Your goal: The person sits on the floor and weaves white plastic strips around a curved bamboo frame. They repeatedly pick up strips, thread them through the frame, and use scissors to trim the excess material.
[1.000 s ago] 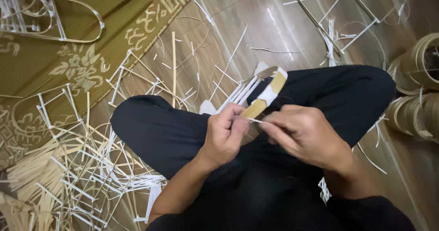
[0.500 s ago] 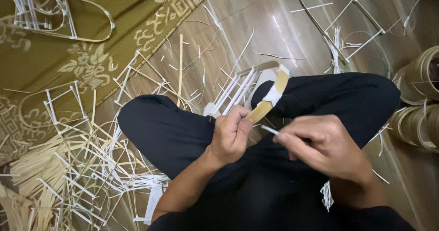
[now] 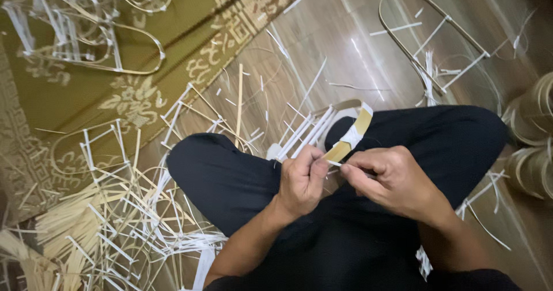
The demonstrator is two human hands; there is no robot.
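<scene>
I sit cross-legged in dark trousers on a wooden floor. My left hand [image 3: 302,178] grips the near end of a curved bamboo strip frame [image 3: 352,134] bound with white tape. My right hand [image 3: 391,181] sits right beside it, fingertips pinched on a thin white strip [image 3: 334,163] at the frame's end. The two hands nearly touch above my lap. White cross-pieces of the frame stick out to the left behind my left hand.
Several loose white and pale bamboo strips [image 3: 132,210] litter the floor at left. An olive patterned mat [image 3: 86,95] holds bent frames [image 3: 109,43]. Another looped frame [image 3: 432,43] lies at upper right. Rolls of strip [image 3: 533,147] stand at the right edge.
My right hand moved back in toward my left hand after pulling the strip out to the right. The frame stays in my left hand; the view shifted slightly.
</scene>
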